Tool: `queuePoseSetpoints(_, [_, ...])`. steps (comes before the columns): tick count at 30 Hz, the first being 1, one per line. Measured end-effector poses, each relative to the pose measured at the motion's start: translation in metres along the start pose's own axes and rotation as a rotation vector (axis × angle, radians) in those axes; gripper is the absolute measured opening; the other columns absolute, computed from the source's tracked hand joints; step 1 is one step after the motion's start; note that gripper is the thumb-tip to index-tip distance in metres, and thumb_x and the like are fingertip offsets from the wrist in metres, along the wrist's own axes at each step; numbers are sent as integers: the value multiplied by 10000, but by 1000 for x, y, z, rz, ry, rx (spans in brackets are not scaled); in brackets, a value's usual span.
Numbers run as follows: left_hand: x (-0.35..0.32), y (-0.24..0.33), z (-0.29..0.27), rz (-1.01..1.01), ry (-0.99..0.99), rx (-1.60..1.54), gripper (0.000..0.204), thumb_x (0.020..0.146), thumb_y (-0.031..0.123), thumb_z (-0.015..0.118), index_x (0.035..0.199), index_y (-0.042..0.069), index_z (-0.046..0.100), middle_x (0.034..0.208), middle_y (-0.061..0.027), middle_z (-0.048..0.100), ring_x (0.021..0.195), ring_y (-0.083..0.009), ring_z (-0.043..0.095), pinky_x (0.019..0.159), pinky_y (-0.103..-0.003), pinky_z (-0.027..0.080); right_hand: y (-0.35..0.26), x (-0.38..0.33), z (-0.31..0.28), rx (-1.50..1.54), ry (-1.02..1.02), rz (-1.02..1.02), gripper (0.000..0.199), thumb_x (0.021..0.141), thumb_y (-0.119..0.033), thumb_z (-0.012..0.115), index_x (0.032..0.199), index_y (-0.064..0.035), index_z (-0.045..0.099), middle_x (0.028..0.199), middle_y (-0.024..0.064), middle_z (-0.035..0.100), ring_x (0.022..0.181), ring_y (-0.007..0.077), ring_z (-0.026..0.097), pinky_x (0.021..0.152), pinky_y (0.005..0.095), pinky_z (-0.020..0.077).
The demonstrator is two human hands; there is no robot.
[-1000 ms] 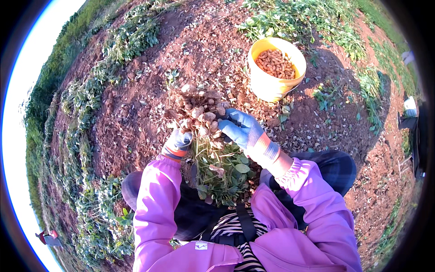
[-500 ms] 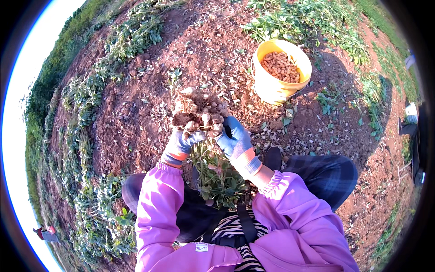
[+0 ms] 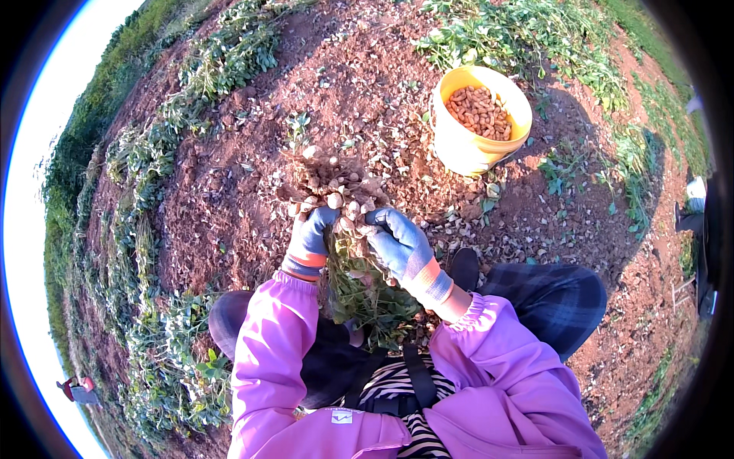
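Observation:
A pulled-up peanut plant (image 3: 363, 287) is held in front of me, its leaves hanging down between my legs. Its root clump, with pale peanuts (image 3: 335, 200) and dry, soil-covered roots, points away from me. My left hand (image 3: 309, 241), in a blue and orange knit glove, is closed round the stems just under the roots. At the clump's right edge my right hand (image 3: 401, 249), gloved alike, has its fingers curled against the lower pods; its fingertips are partly hidden. Beyond my right hand stands a yellow bucket (image 3: 457, 145) partly filled with picked peanuts (image 3: 479, 113).
Reddish soil (image 3: 229, 191) strewn with dry leaf bits surrounds me. Pulled plants lie in a row (image 3: 138, 206) at left and in a heap (image 3: 520, 38) behind the bucket. Another person (image 3: 703, 229) is at the right edge, and a distant one (image 3: 79, 390) at lower left.
The root clump has tilted and spread, showing more roots on its far side. My left thumb has drawn back from across the pods, and my right hand has shifted slightly nearer to me.

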State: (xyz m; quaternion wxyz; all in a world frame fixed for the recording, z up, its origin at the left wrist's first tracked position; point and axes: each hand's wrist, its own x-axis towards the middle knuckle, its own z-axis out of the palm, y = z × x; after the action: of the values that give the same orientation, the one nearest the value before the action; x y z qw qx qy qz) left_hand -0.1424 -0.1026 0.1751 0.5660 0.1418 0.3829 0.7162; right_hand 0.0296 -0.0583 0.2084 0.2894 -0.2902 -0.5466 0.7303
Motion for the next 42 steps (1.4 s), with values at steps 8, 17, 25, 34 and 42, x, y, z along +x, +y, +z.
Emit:
queuePoseSetpoints(8, [-2,-2,7,27,-80,207,360,710,40,583,1061,-25,532,946,-65,595,773,-150,584,714,-259,478,10,-15,-17,-452,-90,-254,293,790,-39,510,1074,-52,436,778,165,549,653,276,569,559,347,439])
queuePoseSetpoints(17, [0,-12,8,22,-62,212,427,702,106,610,1103,-4,512,941,-82,607,835,-213,603,736,-347,516,0,-38,-1,-1030,-146,-714,342,746,-48,562,1059,30,448,823,129,586,663,284,586,577,370,475])
queuePoseSetpoints(25, [6,11,-11,-154,23,10,389,758,249,605,1050,1,535,910,-117,613,802,-246,613,685,-370,543,7,-42,-8,-521,95,-335,141,809,0,487,949,-10,493,862,122,588,724,241,592,644,311,466])
queuePoseSetpoints(34, [22,-9,-55,-77,-104,150,484,786,273,586,1154,-18,469,1034,-135,578,890,-234,582,800,-356,483,-1,22,-1,56,161,-30,125,802,-10,539,926,-18,554,810,23,537,676,61,482,605,195,410])
queuePoseSetpoints(42, [6,1,-7,-13,-39,103,328,782,135,575,1067,-22,532,960,-95,606,850,-183,594,762,-294,485,-3,45,5,-18,-33,-90,202,828,-61,519,1026,-27,537,827,0,558,712,45,479,617,207,424])
